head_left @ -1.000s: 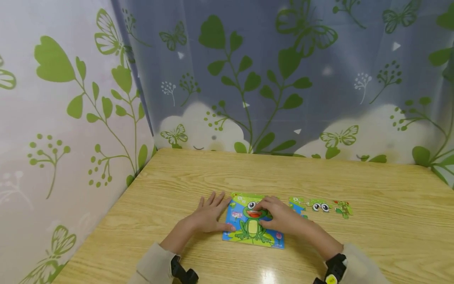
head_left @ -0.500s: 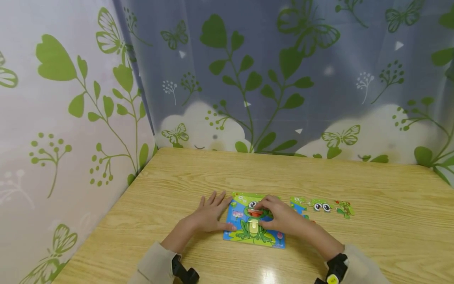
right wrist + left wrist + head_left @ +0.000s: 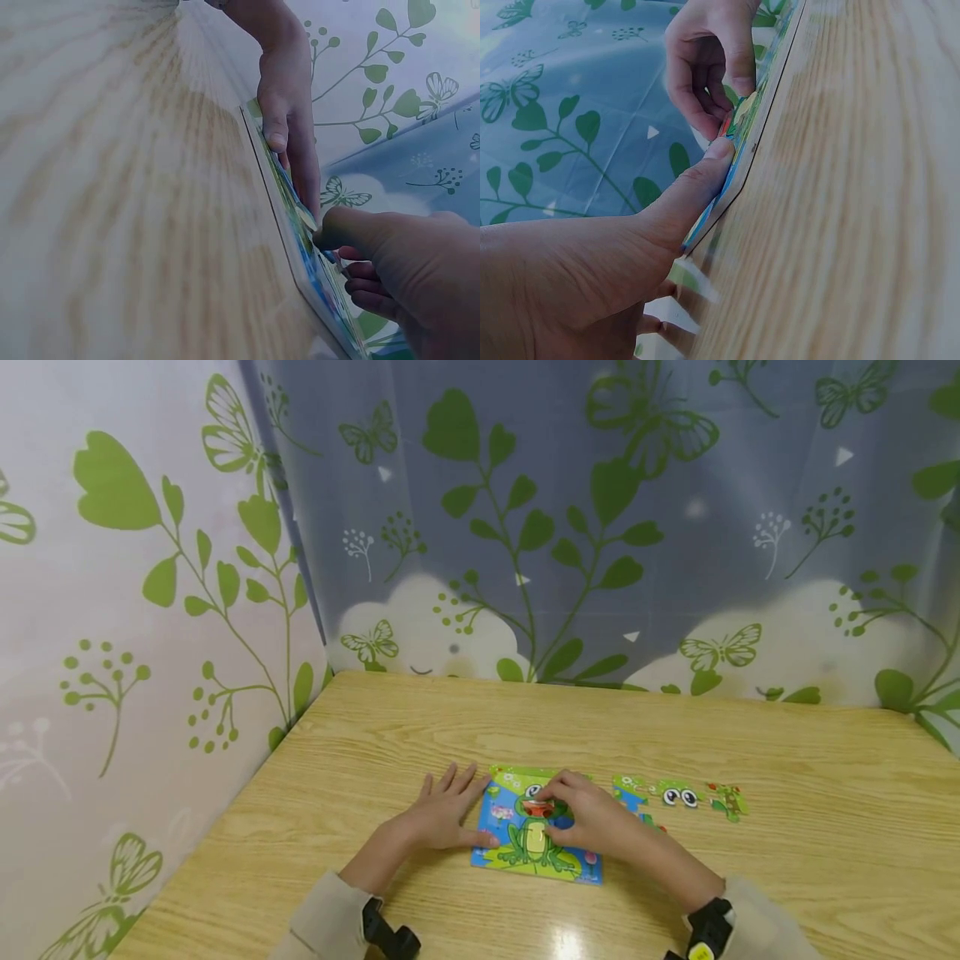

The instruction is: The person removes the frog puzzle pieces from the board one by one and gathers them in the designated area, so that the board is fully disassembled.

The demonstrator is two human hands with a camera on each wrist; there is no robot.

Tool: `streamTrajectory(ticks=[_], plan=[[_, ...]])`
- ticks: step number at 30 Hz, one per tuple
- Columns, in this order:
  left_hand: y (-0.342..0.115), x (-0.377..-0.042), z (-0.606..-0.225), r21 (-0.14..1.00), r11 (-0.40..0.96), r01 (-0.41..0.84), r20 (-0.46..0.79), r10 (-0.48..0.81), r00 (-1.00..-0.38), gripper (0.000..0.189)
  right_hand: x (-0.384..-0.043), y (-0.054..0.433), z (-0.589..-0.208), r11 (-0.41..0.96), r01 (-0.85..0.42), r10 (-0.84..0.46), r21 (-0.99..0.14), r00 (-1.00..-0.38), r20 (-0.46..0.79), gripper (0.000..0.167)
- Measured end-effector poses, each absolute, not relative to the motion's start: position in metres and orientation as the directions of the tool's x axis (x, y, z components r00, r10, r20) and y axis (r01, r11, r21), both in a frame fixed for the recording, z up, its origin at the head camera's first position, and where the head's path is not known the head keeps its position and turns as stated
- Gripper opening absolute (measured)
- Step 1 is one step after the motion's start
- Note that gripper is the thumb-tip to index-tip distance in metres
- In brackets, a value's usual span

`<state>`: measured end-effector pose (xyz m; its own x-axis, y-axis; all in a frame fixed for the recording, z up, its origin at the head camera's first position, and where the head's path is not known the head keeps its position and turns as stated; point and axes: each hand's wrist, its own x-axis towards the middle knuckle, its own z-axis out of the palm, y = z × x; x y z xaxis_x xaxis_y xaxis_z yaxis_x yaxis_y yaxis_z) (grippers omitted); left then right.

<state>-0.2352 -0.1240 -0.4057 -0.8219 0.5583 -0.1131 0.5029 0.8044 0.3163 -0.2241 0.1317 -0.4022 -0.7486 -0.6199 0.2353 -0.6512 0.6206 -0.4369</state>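
A frog jigsaw puzzle in a thin flat board (image 3: 585, 874) lies on the table in front of the person. The left hand (image 3: 446, 818) rests at the board's left side, fingers spread on the table, thumb pressing on the board's left edge. Between thumb and fingers, the right hand (image 3: 592, 814) pinches a puzzle piece (image 3: 536, 839) showing the frog's red mouth and yellow belly. In the left wrist view this puzzle piece (image 3: 742, 110) stands slightly raised and tilted over the board. The right hand covers the board's upper right part.
To the right of the board lie several loose puzzle pieces: a blue-green one (image 3: 628, 791), one with two frog eyes (image 3: 678, 795) and one with a tree-like print (image 3: 729, 802). The wooden table (image 3: 420, 718) meets leaf-printed curtains (image 3: 555, 527) behind and at the left.
The frog piece has tilted a little under the right hand's fingers, with its glare shifting. Both hands stay in nearly the same place; the view shifts slightly.
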Motion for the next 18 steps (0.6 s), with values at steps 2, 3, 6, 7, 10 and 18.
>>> streamTrajectory(ticks=[2,3,6,7,10,18], plan=[[-0.125,-0.235,-0.406,0.316,0.803,0.505,-0.113,0.561,-0.820,0.090,-0.224,0.132,-0.402,0.625,-0.648,-0.615,-0.435,-0.752,0.236,0.031],[-0.125,-0.235,-0.405,0.318,0.801,0.508,-0.111,0.563,-0.819,0.091,-0.225,0.132,-0.402,0.624,-0.650,-0.615,-0.434,-0.751,0.240,0.031],[-0.124,-0.235,-0.405,0.322,0.794,0.515,-0.109,0.572,-0.813,0.091,-0.226,0.136,-0.403,0.608,-0.661,-0.618,-0.441,-0.742,0.261,0.031],[-0.124,-0.235,-0.405,0.323,0.793,0.517,-0.108,0.573,-0.812,0.091,-0.226,0.137,-0.403,0.601,-0.666,-0.619,-0.441,-0.737,0.270,0.031],[-0.123,-0.235,-0.404,0.328,0.792,0.514,-0.110,0.573,-0.812,0.090,-0.227,0.142,-0.401,0.585,-0.677,-0.625,-0.447,-0.727,0.283,0.031],[-0.125,-0.234,-0.403,0.335,0.796,0.505,-0.111,0.565,-0.818,0.090,-0.224,0.162,-0.392,0.592,-0.666,-0.607,-0.453,-0.739,0.293,0.031]])
